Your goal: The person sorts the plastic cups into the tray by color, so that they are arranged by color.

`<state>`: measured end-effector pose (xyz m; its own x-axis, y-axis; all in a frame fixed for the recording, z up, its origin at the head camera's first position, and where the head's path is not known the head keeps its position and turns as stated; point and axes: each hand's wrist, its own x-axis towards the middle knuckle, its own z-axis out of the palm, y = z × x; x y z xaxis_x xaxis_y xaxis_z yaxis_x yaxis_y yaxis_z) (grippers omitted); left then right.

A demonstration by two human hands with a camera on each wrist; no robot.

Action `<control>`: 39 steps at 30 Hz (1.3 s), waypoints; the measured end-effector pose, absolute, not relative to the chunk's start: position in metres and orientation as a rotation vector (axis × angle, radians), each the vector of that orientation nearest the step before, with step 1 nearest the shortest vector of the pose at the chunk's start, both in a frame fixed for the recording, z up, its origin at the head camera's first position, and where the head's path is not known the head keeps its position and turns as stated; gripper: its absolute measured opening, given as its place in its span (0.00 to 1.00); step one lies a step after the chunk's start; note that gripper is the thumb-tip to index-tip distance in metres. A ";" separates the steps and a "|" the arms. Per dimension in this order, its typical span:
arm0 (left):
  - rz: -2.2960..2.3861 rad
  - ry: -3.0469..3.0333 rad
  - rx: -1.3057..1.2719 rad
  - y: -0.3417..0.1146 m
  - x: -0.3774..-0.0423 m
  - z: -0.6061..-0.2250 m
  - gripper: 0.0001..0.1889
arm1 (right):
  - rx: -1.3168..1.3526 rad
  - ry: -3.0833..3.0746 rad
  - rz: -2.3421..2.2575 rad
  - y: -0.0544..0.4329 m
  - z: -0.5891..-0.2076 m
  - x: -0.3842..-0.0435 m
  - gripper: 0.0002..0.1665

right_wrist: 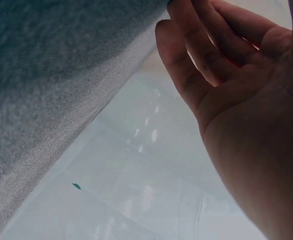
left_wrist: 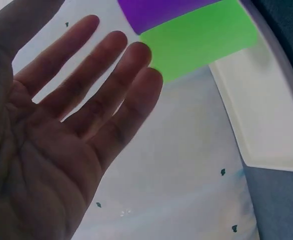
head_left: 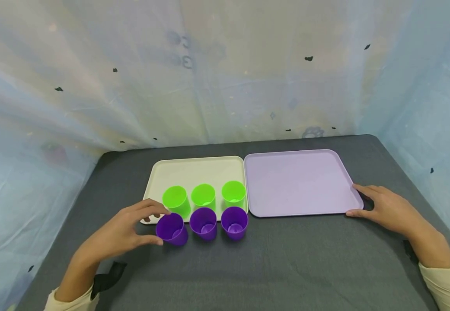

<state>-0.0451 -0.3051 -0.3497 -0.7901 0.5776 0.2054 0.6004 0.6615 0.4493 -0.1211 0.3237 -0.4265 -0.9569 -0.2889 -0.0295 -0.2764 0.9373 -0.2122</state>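
Note:
My left hand (head_left: 125,231) is beside the leftmost purple cup (head_left: 172,230), thumb and fingers spread around its left side. In the left wrist view the hand's fingers (left_wrist: 131,105) are fairly straight, apart from the purple cup (left_wrist: 161,12) and a green cup (left_wrist: 201,40). Two more purple cups (head_left: 203,224) (head_left: 234,223) stand in a row to the right. Behind them, three green cups (head_left: 177,201) (head_left: 203,196) (head_left: 234,194) stand on the cream tray (head_left: 197,170). At the lilac tray's (head_left: 298,181) right edge, my right hand (head_left: 390,207) has its fingertips at the front right corner; no firm grip shows.
Both trays lie side by side on the dark grey tablecloth (head_left: 306,259). A pale patterned curtain (head_left: 228,86) hangs behind the table and along both sides. Black bands sit at both wrists.

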 end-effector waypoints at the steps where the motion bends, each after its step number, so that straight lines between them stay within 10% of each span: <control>1: -0.790 -2.829 -1.004 -0.305 -0.045 -0.351 0.34 | -0.442 3.031 -0.319 0.323 -0.427 -0.122 0.58; 39: -1.042 -2.927 -0.912 -0.308 -0.045 -0.352 0.37 | -0.423 2.988 -0.342 0.323 -0.426 -0.121 0.59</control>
<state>-0.0450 -0.3081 -0.3516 -0.8371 0.5389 0.0942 0.4771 0.6349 0.6077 -0.1213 0.3225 -0.4260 -0.9559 -0.2848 -0.0717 -0.2613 0.9361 -0.2354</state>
